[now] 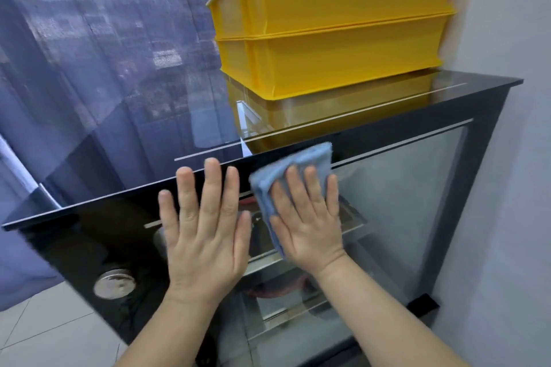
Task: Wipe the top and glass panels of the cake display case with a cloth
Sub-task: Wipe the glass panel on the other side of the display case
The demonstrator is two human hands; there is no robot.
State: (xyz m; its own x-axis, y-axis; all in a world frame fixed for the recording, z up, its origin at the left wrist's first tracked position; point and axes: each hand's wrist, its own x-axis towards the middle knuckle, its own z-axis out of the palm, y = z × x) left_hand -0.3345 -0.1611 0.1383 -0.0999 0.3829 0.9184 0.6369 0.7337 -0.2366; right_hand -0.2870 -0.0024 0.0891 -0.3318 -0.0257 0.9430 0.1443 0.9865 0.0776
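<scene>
Nearest, two bare forearms up from the bottom edge, both reaching to the front of the cake display case (483, 176). Left hand (205, 235) laid flat on the dark left part of the front, fingers straight and a little spread, middle fingertip just at the top edge, holding nothing. Right hand (310, 223) just beside it, thumbs near but apart, flat on the folded blue cloth (301, 161), fingers straight and slightly spread, pressing the cloth against the front glass panel (417, 202) high up, towards its left side. Cloth showing above and to the left of those fingers, its upper corner up at the front rim of the case.

Low on the dark front, left of the left wrist, a round shiny metal knob (114, 283). Behind the glass, clear shelves (298, 316) with something reddish on them, too blurred to make out. Down at the left, pale floor tiles (44, 337).

Farther on, the glossy black top (143, 170) of the case, mirroring what lies behind. On its far right part, two yellow crates (343, 39), one stacked on the other, the lower one standing on the top. Left and beyond, a blue-grey sheer curtain (104, 39) over a window. To the right, a plain pale wall (512, 188) alongside the case.
</scene>
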